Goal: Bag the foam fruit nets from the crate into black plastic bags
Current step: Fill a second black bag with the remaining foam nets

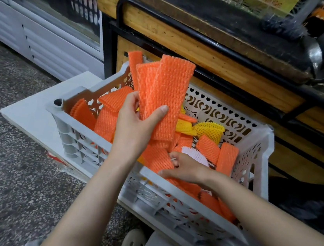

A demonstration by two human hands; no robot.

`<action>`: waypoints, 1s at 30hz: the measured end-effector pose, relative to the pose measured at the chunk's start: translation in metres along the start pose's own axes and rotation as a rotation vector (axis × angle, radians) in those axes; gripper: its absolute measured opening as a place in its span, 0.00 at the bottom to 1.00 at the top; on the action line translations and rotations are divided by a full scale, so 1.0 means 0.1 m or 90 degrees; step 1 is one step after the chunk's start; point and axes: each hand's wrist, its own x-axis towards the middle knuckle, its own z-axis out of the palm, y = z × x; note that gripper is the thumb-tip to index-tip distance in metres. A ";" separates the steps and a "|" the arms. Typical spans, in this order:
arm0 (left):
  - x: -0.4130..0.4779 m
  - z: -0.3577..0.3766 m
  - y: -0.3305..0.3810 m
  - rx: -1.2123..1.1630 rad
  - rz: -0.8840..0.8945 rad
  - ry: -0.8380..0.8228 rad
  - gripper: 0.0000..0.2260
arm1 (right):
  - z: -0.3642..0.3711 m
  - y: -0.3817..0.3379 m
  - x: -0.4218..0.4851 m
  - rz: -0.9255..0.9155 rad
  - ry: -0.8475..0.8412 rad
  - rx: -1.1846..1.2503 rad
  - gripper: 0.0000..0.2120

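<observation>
Speckled stone floor (7, 175) lies under a white board (32, 111), and on that board sits the pale grey crate (84, 146) I am watching, set close against a wooden counter (206, 52) with black framing. I see the left hand (136, 123) raised above the crate's near-left part, thumb and fingers curled round the lower end of a bundle of orange nets (167, 86). These flat sleeves stand nearly upright, their long axis running up and away from the hand, free ends fanned and pointing toward the counter. Below and to the right of it, the right hand (184, 168) is down inside the crate by the near wall, fingers and thumb pinching a flat orange net (156, 160) that lies tilted, its long axis slanting toward the left wrist. Beyond the right hand lie a white net (195, 156), more orange sleeves at mixed angles, and yellow nets (209, 129) near the far wall. Right of the right forearm a dark crumpled heap (314, 205) sits low beside the crate; I cannot tell whether it is a bag.
</observation>
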 end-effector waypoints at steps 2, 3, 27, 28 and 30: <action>-0.02 0.00 0.02 -0.003 0.001 0.000 0.13 | 0.01 -0.01 -0.04 -0.015 0.018 -0.014 0.30; -0.02 -0.01 0.02 -0.001 0.004 0.002 0.13 | -0.01 0.00 -0.05 -0.024 0.033 -0.011 0.30; -0.85 0.43 0.35 0.096 -0.007 -0.088 0.16 | -0.52 -0.12 -1.77 -0.332 0.533 0.357 0.17; -0.90 0.46 0.37 0.085 -0.021 -0.086 0.17 | -0.47 -0.13 -1.83 -0.332 0.499 0.356 0.17; -1.00 0.54 0.44 0.069 -0.038 -0.094 0.17 | -0.39 -0.09 -1.91 -0.320 0.462 0.345 0.17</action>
